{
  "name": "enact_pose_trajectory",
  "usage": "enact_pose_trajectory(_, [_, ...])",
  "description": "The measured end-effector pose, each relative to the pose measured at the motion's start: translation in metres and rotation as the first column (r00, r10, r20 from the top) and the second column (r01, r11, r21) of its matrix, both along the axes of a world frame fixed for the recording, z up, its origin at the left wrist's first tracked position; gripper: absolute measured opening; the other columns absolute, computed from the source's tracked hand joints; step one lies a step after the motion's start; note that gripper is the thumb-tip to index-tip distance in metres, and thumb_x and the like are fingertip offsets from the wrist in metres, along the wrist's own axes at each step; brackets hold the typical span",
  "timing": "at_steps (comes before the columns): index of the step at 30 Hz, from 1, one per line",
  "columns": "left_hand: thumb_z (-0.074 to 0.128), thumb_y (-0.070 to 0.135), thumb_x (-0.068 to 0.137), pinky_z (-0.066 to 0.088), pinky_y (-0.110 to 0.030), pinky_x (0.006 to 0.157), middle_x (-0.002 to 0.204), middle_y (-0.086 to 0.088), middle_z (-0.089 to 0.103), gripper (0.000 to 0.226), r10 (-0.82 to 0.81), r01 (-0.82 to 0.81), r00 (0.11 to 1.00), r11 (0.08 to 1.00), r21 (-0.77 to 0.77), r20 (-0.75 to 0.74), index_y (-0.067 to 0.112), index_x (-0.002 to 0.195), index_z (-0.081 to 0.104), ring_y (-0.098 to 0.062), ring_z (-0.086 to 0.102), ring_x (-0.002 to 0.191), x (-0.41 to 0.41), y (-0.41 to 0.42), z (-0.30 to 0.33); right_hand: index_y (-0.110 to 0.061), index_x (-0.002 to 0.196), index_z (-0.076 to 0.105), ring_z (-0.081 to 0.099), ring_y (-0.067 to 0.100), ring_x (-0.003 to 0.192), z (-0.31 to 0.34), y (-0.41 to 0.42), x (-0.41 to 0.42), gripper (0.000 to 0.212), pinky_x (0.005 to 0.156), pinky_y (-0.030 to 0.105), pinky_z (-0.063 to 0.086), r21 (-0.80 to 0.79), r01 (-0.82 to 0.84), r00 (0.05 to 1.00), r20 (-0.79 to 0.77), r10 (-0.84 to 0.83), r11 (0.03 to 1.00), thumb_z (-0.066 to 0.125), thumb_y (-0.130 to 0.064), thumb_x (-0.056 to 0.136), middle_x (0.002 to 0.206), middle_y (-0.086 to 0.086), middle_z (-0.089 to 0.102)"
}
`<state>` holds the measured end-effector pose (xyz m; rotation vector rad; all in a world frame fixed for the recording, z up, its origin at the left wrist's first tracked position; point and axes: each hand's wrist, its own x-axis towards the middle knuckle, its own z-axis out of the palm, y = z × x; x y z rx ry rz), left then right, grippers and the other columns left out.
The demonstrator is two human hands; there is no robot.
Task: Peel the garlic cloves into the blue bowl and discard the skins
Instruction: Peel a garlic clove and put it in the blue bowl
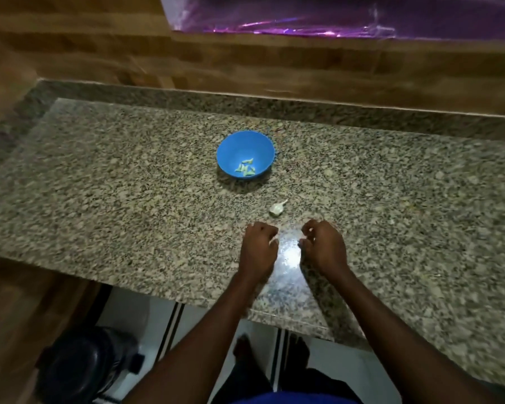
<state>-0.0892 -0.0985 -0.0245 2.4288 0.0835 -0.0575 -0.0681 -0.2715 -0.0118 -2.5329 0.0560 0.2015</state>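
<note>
The blue bowl (245,153) stands upright on the granite countertop (99,182) and serves as the reference point below. Inside it, toward its near wall, lies a small cluster of peeled garlic cloves (245,167), pale against the blue interior.

Nearer the person than the bowl and slightly to its right, a garlic piece (277,209) with a thin papery tail lies on the stone, apart from the bowl and touched by neither hand.

Nearer still than that piece, both hands are held over the front part of the countertop. The left hand (258,249) is directly in front of the bowl, fingers curled inward; a small pale fragment (273,242) shows at its thumb side, and it cannot be told whether the fingers pinch it. The right hand (322,246) is to the bowl's near right, fingers also curled, thumb and fingertips drawn close together; whether anything is held between them cannot be told. The two hands are apart, with a bright reflection on the stone between them.

Beyond the bowl, a wood-patterned wall (245,62) rises behind the counter, with purple film (333,16) above it. Below the counter's near edge, to the bowl's near left, stands a black bin (85,365) on a light floor.

No brand, label or writing is legible anywhere.
</note>
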Motion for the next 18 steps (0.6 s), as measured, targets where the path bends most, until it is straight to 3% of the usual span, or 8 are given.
enact_pose_trajectory(2, [0.062, 0.007, 0.082, 0.046, -0.040, 0.089, 0.109, -0.012, 0.061, 0.030, -0.059, 0.054, 0.998, 0.989, 0.140, 0.027, 0.007, 0.111, 0.069, -0.033, 0.052, 0.104, -0.001, -0.001, -0.007, -0.019, 0.093, 0.061, 0.061, 0.030, 0.080, -0.009, -0.001, 0.001, 0.016, 0.063, 0.034, 0.043, -0.049, -0.080, 0.995, 0.052, 0.082, 0.996, 0.072, -0.028, 0.087, 0.092, 0.006, 0.057])
enact_pose_trajectory(6, [0.058, 0.001, 0.081, 0.049, -0.043, 0.085, 0.105, -0.012, 0.065, 0.032, -0.047, 0.029, 0.991, 0.989, 0.148, 0.122, 0.006, 0.110, 0.070, -0.034, 0.057, 0.097, 0.006, 0.015, -0.007, -0.022, 0.077, 0.061, 0.057, 0.020, 0.069, -0.006, 0.001, 0.012, 0.016, 0.059, 0.029, 0.029, 0.025, -0.070, 0.994, 0.082, 0.067, 0.997, 0.065, -0.036, 0.084, 0.074, -0.004, 0.054])
enact_pose_trajectory(9, [0.063, 0.010, 0.080, 0.048, -0.044, 0.091, 0.119, -0.011, 0.062, 0.041, -0.017, -0.015, 0.992, 0.967, 0.255, 0.123, 0.009, 0.121, 0.065, -0.033, 0.054, 0.107, 0.024, 0.042, -0.008, -0.020, 0.076, 0.066, 0.061, 0.014, 0.064, 0.012, 0.015, 0.035, 0.012, 0.057, 0.026, 0.034, 0.117, 0.002, 0.996, 0.091, -0.013, 0.993, 0.073, -0.027, 0.083, 0.067, -0.005, 0.063])
enact_pose_trajectory(12, [0.066, 0.025, 0.083, 0.039, -0.045, 0.102, 0.143, -0.010, 0.049, 0.058, -0.028, 0.020, 0.999, 0.939, 0.344, 0.016, 0.015, 0.139, 0.053, -0.032, 0.044, 0.127, 0.038, 0.066, -0.007, -0.018, 0.080, 0.069, 0.059, 0.011, 0.063, 0.039, 0.044, 0.070, 0.010, 0.061, 0.023, 0.036, 0.155, 0.028, 0.988, 0.147, -0.051, 0.988, 0.074, -0.026, 0.085, 0.070, -0.006, 0.066])
enact_pose_trajectory(18, [0.061, 0.040, 0.091, 0.030, -0.049, 0.109, 0.158, -0.007, 0.032, 0.068, -0.091, 0.132, 0.988, 0.912, 0.387, -0.121, 0.020, 0.151, 0.037, -0.029, 0.031, 0.141, 0.045, 0.081, -0.007, -0.023, 0.080, 0.070, 0.068, 0.017, 0.076, 0.074, 0.117, 0.148, 0.006, 0.069, 0.032, 0.054, 0.163, -0.101, 0.969, 0.238, 0.060, 0.981, 0.075, -0.023, 0.082, 0.077, 0.000, 0.072])
